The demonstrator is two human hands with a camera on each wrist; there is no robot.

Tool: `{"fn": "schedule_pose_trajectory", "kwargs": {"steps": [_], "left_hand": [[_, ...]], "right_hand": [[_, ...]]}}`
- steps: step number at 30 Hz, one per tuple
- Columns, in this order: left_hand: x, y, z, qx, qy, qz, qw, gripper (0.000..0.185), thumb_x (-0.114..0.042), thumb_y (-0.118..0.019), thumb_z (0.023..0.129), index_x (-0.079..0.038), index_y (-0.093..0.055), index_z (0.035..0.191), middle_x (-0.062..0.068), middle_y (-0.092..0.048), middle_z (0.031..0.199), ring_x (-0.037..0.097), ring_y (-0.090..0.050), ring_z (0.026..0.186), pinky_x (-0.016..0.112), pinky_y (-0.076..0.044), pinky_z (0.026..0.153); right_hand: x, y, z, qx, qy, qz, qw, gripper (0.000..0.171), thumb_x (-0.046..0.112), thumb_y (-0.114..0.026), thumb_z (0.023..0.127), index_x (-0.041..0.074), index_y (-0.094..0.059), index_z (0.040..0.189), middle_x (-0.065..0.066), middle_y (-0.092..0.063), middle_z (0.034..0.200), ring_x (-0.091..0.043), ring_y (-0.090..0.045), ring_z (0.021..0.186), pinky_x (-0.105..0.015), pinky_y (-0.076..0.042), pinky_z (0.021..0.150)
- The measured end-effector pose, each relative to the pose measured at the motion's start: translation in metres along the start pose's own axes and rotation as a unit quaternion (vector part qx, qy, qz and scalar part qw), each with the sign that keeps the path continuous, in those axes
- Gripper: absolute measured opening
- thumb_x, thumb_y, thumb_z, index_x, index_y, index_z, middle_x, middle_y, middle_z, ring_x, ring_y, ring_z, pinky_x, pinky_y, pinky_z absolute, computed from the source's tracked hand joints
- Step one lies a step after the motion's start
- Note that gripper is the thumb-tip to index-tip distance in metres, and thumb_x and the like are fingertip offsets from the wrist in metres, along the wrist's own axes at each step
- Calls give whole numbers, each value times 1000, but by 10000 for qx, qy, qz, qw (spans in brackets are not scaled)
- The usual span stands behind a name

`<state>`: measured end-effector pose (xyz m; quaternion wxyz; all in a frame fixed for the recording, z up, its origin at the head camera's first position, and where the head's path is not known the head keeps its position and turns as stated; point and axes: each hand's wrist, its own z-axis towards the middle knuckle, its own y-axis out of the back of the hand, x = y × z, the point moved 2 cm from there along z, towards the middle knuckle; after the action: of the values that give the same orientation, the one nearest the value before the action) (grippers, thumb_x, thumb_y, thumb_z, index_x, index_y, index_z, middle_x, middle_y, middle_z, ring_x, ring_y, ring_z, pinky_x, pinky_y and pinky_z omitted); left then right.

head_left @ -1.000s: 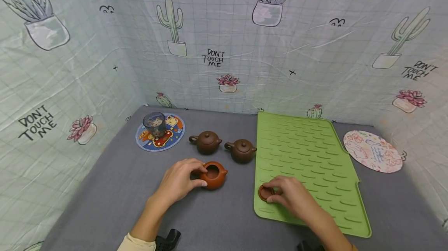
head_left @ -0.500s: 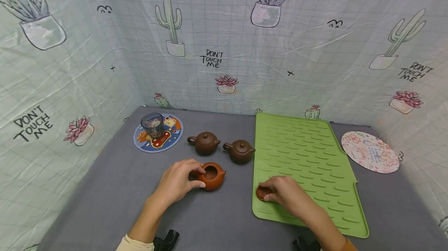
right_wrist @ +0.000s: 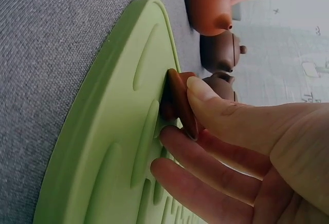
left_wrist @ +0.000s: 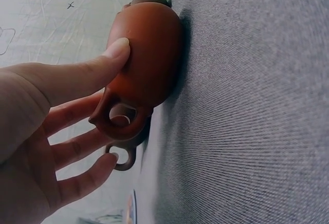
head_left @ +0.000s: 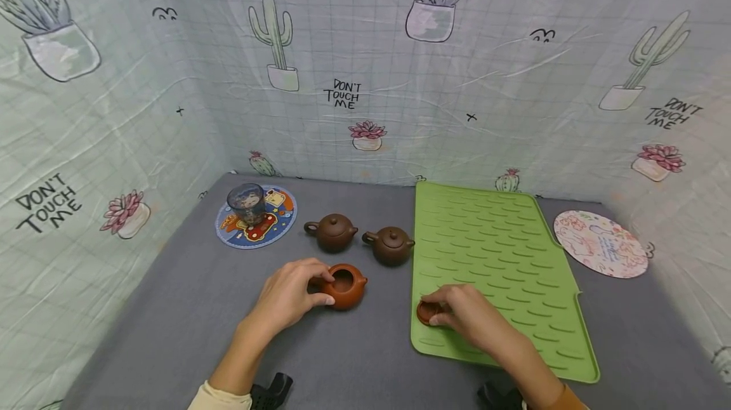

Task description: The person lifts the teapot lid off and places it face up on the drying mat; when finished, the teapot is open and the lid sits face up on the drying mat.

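Observation:
On the left, my left hand [head_left: 291, 296] holds an orange-brown clay teapot [head_left: 353, 296] that stands lidless on the grey cloth, its round opening facing up. The thumb [left_wrist: 117, 54] lies against the teapot's side in the left wrist view, with the other fingers behind it near the handle [left_wrist: 123, 126]. At the near left corner of a green ridged mat [head_left: 474, 238], my right hand [head_left: 471, 318] pinches the teapot's small lid [head_left: 425, 313] at its edge. Seen from the right wrist, the lid [right_wrist: 180, 100] is upside down, knob toward the mat.
Two dark brown lidded teapots [head_left: 334, 232] [head_left: 391, 246] stand behind the orange one. A clear glass [head_left: 248, 204] sits on a blue round placemat [head_left: 228, 235] at the back left. A pink patterned placemat [head_left: 599, 245] lies right of the mat. Printed cloth walls enclose the table.
The right fingers have come a little further over the lid, which stays on the mat. The left hand keeps its hold on the orange teapot. The head view has shifted slightly.

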<state>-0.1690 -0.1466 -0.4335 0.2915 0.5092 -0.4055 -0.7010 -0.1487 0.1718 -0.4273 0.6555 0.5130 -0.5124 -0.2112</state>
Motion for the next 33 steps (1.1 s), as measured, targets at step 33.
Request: {"fn": "schedule_pose_trajectory", "kwargs": {"steps": [33], "left_hand": [[-21, 28, 39, 487, -805, 718, 9930, 34, -47, -80, 85, -24, -76, 109, -5, -77, 107, 14, -69, 87, 35, -56, 69]], "right_hand": [[-4, 42, 29, 515, 512, -651, 9952, 37, 36, -78, 90, 16, -76, 121, 0, -78, 115, -18, -75, 94, -29, -58, 72]]}}
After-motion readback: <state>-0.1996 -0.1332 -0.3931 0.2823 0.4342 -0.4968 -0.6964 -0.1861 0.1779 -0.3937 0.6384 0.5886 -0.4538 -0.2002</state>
